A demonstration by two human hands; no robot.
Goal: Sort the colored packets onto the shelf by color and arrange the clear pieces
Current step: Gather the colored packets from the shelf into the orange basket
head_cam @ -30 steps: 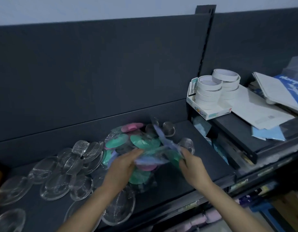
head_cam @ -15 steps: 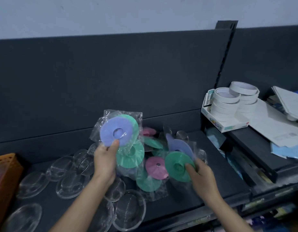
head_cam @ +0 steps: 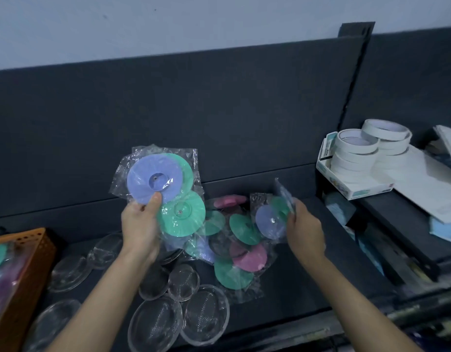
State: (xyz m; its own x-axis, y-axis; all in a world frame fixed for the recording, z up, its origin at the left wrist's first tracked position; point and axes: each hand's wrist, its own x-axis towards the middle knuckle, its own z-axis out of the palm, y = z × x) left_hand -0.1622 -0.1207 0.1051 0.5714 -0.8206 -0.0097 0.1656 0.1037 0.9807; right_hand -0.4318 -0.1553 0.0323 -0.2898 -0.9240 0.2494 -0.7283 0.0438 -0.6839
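Observation:
My left hand (head_cam: pixel 140 226) grips a fan of clear-wrapped packets, with a purple disc packet (head_cam: pixel 153 182) in front and green disc packets (head_cam: pixel 183 216) behind and below it, raised above the dark shelf (head_cam: pixel 308 283). My right hand (head_cam: pixel 305 231) pinches another bunch, a purple disc packet (head_cam: pixel 270 222) with a green one behind. Between the hands lies a loose pile of green and pink packets (head_cam: pixel 240 257). Several clear oval pieces (head_cam: pixel 183 313) lie at the shelf's front and left.
An orange perforated basket (head_cam: pixel 24 260) holding more packets stands at the far left. To the right, a white box of tape rolls (head_cam: pixel 358 158) and papers (head_cam: pixel 427 189) sit on a raised dark shelf. A dark back panel rises behind.
Both hands rose from the pile, each with a bunch of packets. In the last half second the right hand lifted its bunch off the shelf; the left stayed raised.

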